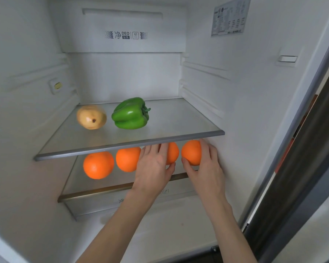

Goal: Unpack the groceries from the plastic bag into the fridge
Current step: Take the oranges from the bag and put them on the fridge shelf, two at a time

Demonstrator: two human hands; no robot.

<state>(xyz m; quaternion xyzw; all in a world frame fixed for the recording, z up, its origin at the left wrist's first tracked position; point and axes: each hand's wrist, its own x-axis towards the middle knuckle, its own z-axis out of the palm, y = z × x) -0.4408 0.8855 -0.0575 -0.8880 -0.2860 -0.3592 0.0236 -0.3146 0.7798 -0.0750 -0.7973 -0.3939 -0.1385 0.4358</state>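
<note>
Oranges sit four abreast on the lower shelf: your right hand cups the rightmost orange; your left hand, fingers curled, grips the third orange.

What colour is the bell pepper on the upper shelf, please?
Bright green bell pepper, clearest in the head view.
</note>
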